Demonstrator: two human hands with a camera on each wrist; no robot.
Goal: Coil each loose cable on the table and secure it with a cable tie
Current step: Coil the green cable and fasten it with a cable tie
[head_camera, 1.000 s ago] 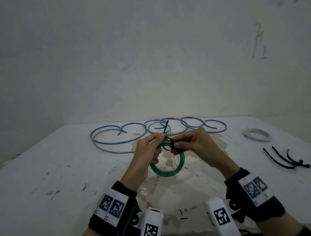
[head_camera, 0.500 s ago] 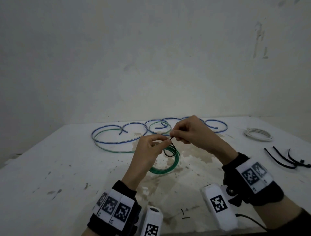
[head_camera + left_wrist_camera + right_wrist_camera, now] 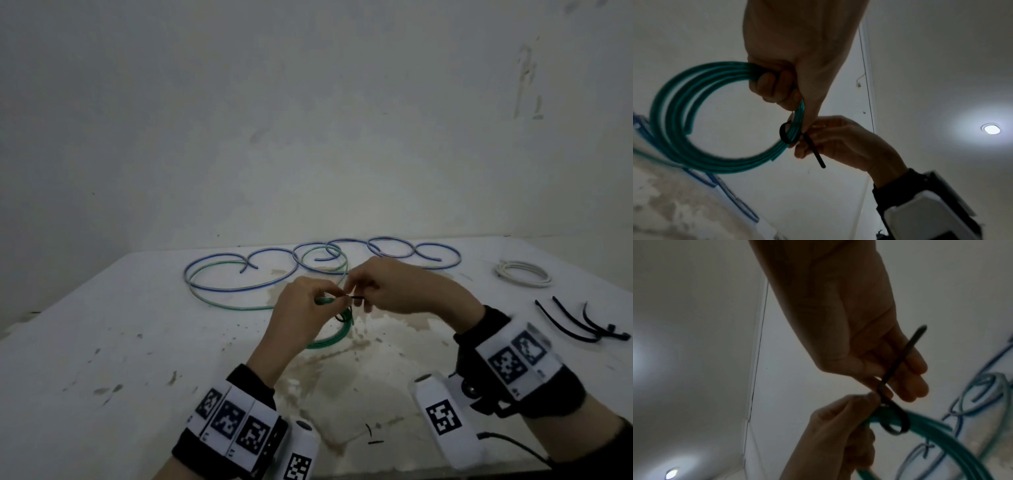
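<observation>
My left hand grips a coiled green cable above the table; the left wrist view shows the green coil held in curled fingers. A black cable tie is looped round the coil's strands. My right hand pinches the tie's tail and holds it away from the loop. Both hands meet over the table's middle. Loose blue cable and a thin green cable lie in curls behind them.
A small white coiled cable lies at the far right. Three spare black cable ties lie near the right edge. The white table is stained in the middle, and a bare wall stands close behind it.
The right hand has drawn the tie's tail out to the right, and the tie's loop round the green coil has become smaller. The coil has tilted up in the left hand.
</observation>
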